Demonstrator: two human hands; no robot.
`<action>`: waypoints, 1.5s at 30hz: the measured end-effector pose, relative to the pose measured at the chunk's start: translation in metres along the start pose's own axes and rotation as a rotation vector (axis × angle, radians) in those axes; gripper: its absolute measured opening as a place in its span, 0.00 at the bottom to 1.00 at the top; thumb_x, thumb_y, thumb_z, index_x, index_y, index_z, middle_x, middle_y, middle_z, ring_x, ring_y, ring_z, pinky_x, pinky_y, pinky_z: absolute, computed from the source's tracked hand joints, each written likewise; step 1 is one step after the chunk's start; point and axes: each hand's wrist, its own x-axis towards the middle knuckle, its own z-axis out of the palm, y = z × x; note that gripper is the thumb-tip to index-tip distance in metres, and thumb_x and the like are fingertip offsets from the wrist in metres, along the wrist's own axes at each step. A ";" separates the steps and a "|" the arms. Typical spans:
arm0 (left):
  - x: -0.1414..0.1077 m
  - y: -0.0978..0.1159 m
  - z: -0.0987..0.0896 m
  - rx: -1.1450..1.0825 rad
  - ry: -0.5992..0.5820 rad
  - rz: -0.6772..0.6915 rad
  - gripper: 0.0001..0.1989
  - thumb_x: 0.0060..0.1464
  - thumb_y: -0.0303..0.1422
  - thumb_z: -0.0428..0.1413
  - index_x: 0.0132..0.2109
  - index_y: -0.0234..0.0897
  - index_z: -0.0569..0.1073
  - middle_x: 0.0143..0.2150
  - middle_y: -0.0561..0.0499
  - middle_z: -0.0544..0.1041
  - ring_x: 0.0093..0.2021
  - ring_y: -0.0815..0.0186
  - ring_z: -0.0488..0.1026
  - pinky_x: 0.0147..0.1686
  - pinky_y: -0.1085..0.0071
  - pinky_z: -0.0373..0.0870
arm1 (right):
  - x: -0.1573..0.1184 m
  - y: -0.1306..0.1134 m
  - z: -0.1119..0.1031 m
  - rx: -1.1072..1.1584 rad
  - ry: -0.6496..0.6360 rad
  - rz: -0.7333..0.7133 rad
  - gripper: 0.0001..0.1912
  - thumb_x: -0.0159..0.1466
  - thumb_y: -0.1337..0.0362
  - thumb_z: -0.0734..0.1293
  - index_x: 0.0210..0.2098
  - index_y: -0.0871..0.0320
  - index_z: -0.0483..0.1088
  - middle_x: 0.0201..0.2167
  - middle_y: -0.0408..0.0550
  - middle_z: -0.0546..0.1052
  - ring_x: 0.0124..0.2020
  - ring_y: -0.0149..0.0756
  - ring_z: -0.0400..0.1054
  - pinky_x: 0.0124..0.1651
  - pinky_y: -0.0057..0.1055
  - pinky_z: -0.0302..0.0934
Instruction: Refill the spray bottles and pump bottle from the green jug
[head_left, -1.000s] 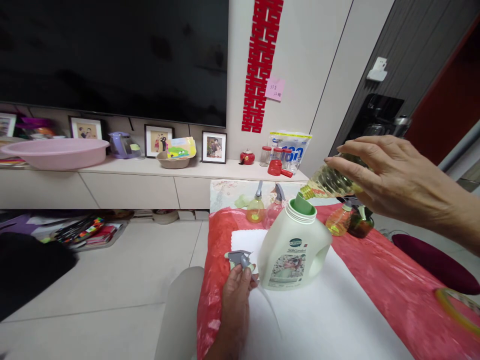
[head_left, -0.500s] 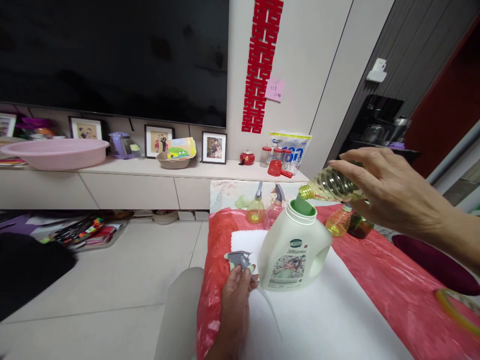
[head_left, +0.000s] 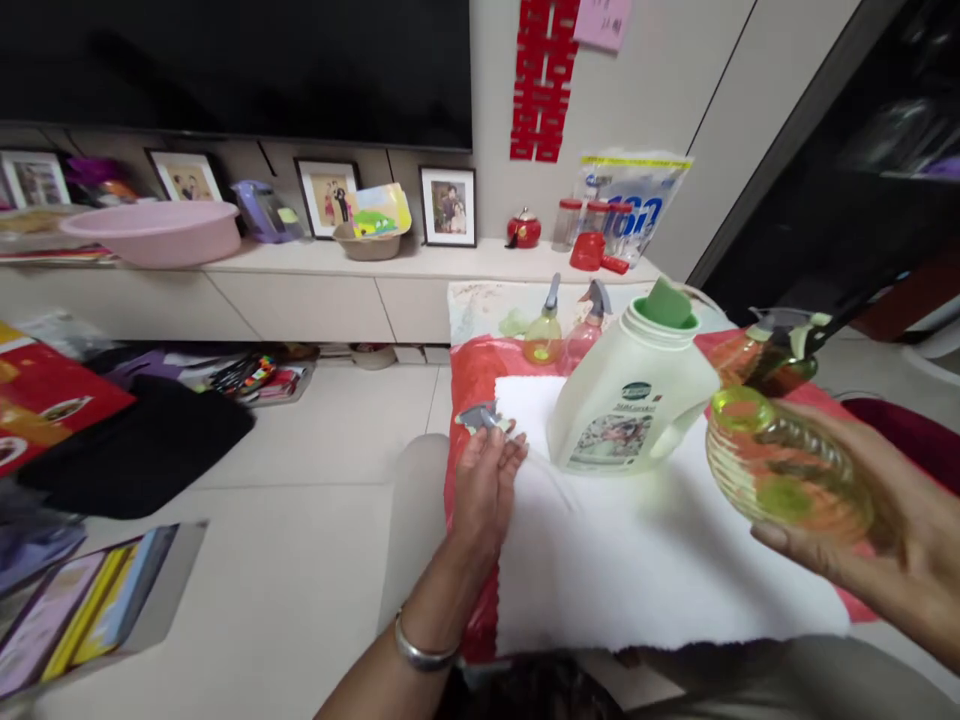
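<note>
- Label, white detergent jug (head_left: 581, 410): dark green oval logo, its lettering too blurred to read; below it a line resembling "SilkGarden", then a blurred photograph panel.
- Jug standing upright on a white sheet (head_left: 637, 575); green pouring spout (head_left: 666, 303) in its neck.
- Clear plastic bag (head_left: 645, 185) beyond the jug: yellow top strip, large blue numerals resembling "160", partly covered.
- Pink note (head_left: 602, 22) on the wall beyond the jug: handwritten, cut off, illegible. Beside it, red paper cut-out (head_left: 544, 85) of repeated characters.
- Ribbed yellow-green bottle (head_left: 799, 490): transparent, spiral ridges, uncapped; tilted in the air right of the jug and nearer the wearer. Liquid level cannot be determined.
- Right hand (head_left: 911, 540): curled around that bottle, thumb along the near side; other fingers largely hidden.
- Left hand (head_left: 484, 480), left of the jug: thumb and fingertips pinched on a grey trigger spray head (head_left: 480, 417); clear dip tube (head_left: 553, 475) trailing in front of the jug.
- Two spray bottles (head_left: 543, 340) just behind the jug, to its left: one yellow-green, one pink.
</note>
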 end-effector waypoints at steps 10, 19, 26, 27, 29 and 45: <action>-0.013 0.039 0.013 -0.115 -0.009 0.137 0.04 0.63 0.27 0.58 0.45 0.35 0.76 0.43 0.48 0.82 0.42 0.70 0.80 0.58 0.65 0.72 | -0.075 -0.061 0.058 0.316 -0.204 0.062 0.35 0.71 0.43 0.61 0.72 0.46 0.50 0.55 0.46 0.70 0.48 0.34 0.72 0.40 0.28 0.76; -0.036 0.021 0.015 -0.007 -0.126 0.141 0.12 0.56 0.32 0.66 0.47 0.37 0.76 0.48 0.48 0.81 0.42 0.68 0.80 0.53 0.67 0.74 | -0.071 -0.078 0.072 0.451 -0.208 0.119 0.35 0.70 0.42 0.61 0.71 0.42 0.50 0.55 0.47 0.68 0.49 0.37 0.71 0.42 0.34 0.75; -0.061 -0.003 0.015 0.049 -0.235 -0.015 0.23 0.44 0.37 0.73 0.47 0.36 0.79 0.46 0.49 0.82 0.40 0.66 0.79 0.46 0.70 0.75 | -0.064 -0.091 0.080 0.469 -0.161 0.147 0.33 0.71 0.45 0.62 0.69 0.50 0.54 0.57 0.51 0.65 0.52 0.34 0.67 0.46 0.31 0.72; -0.063 -0.006 0.015 0.047 -0.253 -0.033 0.23 0.45 0.37 0.73 0.47 0.36 0.79 0.46 0.49 0.82 0.41 0.66 0.79 0.46 0.71 0.74 | -0.063 -0.092 0.082 0.464 -0.148 0.147 0.33 0.71 0.45 0.62 0.69 0.52 0.54 0.57 0.51 0.65 0.53 0.34 0.66 0.47 0.30 0.71; -0.067 -0.010 0.014 0.038 -0.283 -0.065 0.21 0.47 0.37 0.72 0.47 0.36 0.80 0.45 0.49 0.82 0.43 0.68 0.78 0.48 0.72 0.73 | -0.063 -0.095 0.086 0.461 -0.128 0.144 0.34 0.71 0.45 0.62 0.69 0.55 0.54 0.57 0.51 0.65 0.55 0.32 0.64 0.50 0.27 0.69; -0.066 -0.015 0.009 0.021 -0.285 -0.126 0.21 0.46 0.36 0.73 0.47 0.37 0.80 0.45 0.49 0.82 0.47 0.63 0.79 0.55 0.66 0.70 | -0.065 -0.100 0.094 0.508 -0.085 0.095 0.34 0.72 0.48 0.63 0.69 0.63 0.55 0.58 0.49 0.64 0.57 0.24 0.61 0.55 0.16 0.61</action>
